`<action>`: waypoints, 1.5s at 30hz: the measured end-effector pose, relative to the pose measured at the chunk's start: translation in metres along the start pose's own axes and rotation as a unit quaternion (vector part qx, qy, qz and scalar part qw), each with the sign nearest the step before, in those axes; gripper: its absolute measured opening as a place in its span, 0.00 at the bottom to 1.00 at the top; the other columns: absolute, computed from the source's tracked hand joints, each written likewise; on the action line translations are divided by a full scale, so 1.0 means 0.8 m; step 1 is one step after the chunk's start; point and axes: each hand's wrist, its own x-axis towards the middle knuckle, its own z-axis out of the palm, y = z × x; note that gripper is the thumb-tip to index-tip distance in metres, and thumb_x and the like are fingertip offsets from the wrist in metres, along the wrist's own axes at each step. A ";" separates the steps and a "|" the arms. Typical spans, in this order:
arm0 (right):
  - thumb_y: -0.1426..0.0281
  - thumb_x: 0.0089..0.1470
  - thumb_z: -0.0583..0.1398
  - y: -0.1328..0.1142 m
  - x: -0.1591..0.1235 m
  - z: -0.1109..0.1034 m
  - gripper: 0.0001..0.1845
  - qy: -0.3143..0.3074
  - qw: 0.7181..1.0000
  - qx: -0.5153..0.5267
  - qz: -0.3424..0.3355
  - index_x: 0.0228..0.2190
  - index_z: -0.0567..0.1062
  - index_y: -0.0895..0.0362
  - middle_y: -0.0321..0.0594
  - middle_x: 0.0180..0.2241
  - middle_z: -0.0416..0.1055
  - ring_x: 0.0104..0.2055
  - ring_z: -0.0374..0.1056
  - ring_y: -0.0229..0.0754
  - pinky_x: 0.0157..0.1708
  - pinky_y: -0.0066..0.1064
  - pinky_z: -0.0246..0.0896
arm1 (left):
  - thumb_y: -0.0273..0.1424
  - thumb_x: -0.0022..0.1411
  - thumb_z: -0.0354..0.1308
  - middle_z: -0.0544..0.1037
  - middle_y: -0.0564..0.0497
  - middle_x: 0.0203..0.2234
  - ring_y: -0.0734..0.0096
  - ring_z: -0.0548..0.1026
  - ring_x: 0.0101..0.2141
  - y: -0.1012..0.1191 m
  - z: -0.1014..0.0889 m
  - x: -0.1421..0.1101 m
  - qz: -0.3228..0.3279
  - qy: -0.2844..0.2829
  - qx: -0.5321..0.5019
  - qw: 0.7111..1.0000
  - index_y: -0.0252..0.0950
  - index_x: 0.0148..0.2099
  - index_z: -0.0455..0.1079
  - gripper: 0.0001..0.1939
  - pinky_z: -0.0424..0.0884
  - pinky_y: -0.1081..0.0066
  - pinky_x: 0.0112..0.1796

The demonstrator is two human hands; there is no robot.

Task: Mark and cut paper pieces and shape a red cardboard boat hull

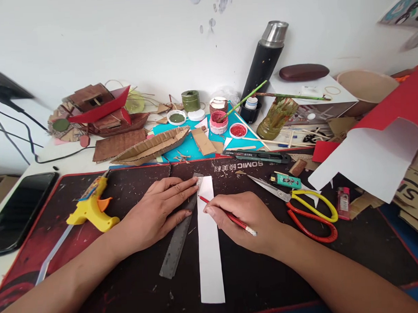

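A white paper strip (211,262) lies lengthwise on the dark desk mat. Across its upper left edge slants a grey metal ruler (175,250). My left hand (159,207) lies flat on the ruler with fingers stretched out, the fingertips reaching the paper's left edge. In my right hand (244,217) is a red pencil (232,217) with a white eraser end, its tip at the strip's left edge near the top. To the right lie open scissors (312,216) with one yellow and one red handle.
A yellow glue gun (93,203) and a black phone (22,210) lie left. Behind are cardboard boats (153,145), paint pots (218,124), a box cutter (257,155) and a black thermos (262,62). Lighters (343,201) and curled red-and-white paper (368,154) are at right.
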 end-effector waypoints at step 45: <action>0.59 0.73 0.61 0.010 0.000 0.000 0.14 0.069 0.997 0.039 0.014 0.47 0.84 0.52 0.40 0.42 0.87 0.41 0.82 0.44 0.42 0.34 0.72 | 0.45 0.77 0.59 0.77 0.39 0.65 0.47 0.73 0.63 0.001 0.006 0.000 -0.064 0.089 0.040 0.993 0.38 0.70 0.70 0.27 0.68 0.44 0.65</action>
